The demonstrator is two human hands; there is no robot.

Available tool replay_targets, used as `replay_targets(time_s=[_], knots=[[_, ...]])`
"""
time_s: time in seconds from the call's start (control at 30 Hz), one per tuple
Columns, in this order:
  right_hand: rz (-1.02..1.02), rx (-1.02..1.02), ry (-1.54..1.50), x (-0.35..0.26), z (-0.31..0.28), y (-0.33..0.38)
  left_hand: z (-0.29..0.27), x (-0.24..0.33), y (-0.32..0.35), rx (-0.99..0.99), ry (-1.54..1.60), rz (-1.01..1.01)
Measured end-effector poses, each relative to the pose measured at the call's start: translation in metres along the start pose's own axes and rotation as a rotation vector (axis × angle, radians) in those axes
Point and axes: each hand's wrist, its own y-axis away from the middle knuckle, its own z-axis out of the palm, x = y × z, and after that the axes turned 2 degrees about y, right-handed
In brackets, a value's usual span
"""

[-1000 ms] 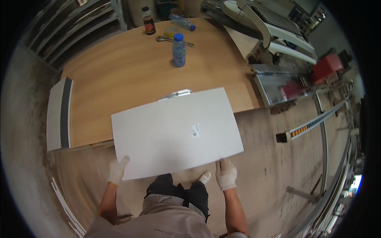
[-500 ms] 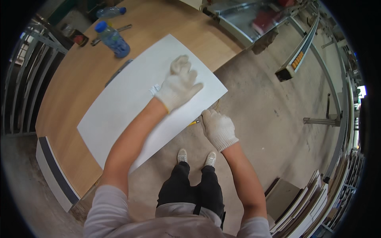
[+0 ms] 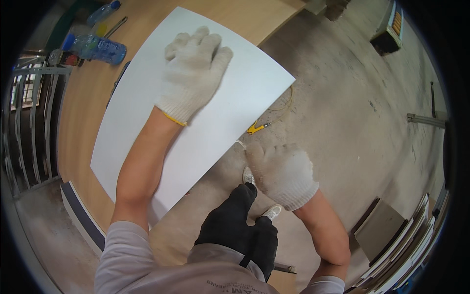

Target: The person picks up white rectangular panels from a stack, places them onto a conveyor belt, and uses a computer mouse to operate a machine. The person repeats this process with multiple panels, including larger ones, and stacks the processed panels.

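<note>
A white panel [image 3: 235, 93] lies on the wooden table, its near right edge reaching past the tabletop. My left hand [image 3: 193, 73], in a white knitted glove with a yellow cuff edge, rests on the panel's upper part with fingers apart. Just off the panel's near edge is my right hand [image 3: 284, 171], also gloved, with its fingers curled. What it holds, if anything, is hidden by the glove. A thin pale curl [image 3: 240, 143] shows between that hand and the panel's edge.
On the floor past the panel's edge lies a yellow air gun [image 3: 255, 128] with a thin yellow hose [image 3: 289, 100]. Plastic bottles [image 3: 105, 49] lie at the table's far left. Several boards [image 3: 396, 245] lean at the lower right.
The view has shifted, bringing the panel and hands closer. My left hand now lies flatter on the panel, covering where the small label showed. My right hand has drawn nearer to me.
</note>
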Motion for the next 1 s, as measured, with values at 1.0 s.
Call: replay_targets(time_s=[1.0], knots=[[0.465,-0.027,-0.339,-0.040,0.316,0.147,0.236,0.046,0.230,-0.173,-0.136,0.049]])
